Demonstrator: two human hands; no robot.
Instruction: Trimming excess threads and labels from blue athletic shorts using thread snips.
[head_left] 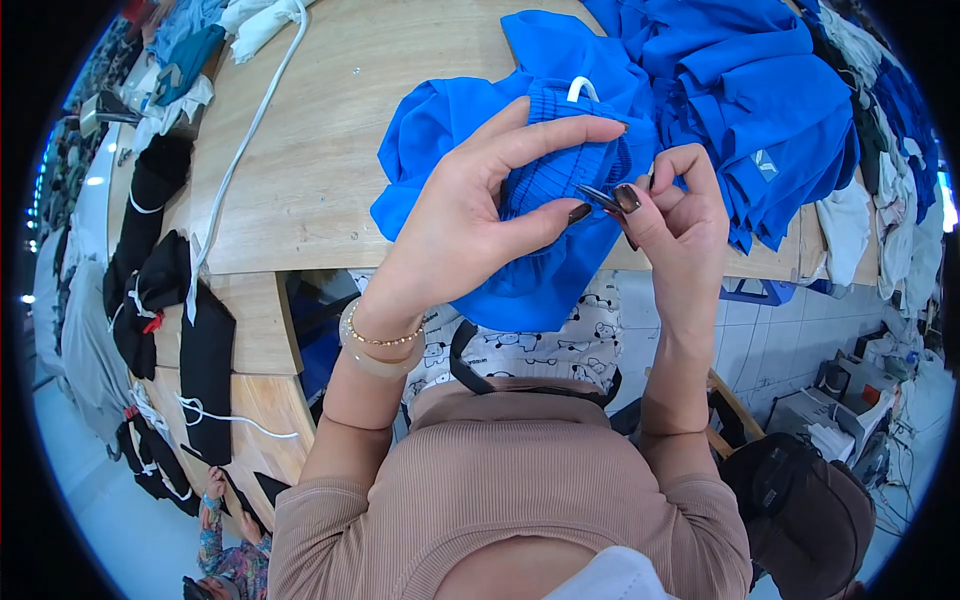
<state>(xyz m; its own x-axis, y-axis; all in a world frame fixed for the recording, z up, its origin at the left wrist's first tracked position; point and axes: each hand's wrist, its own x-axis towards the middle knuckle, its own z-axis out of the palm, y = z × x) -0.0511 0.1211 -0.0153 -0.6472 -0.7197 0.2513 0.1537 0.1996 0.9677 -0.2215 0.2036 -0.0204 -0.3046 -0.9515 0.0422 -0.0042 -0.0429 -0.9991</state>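
A bright blue garment lies over the table's near edge, part of it hanging down towards my lap. Its gathered elastic waistband is bunched up in my left hand, fingers over the top and thumb along the near side. A white cord loops out of the band's far side. In my right hand, a small pointed metal tool is pinched between thumb and fingers. Its tips point left, at the waistband beside my left thumb. Whether they touch the cloth I cannot tell.
More blue garments are piled at the back right of the wooden table. A long white cord runs along the left. Black cloth pieces hang over the left edge. Another person is at the lower left; a dark chair stands lower right.
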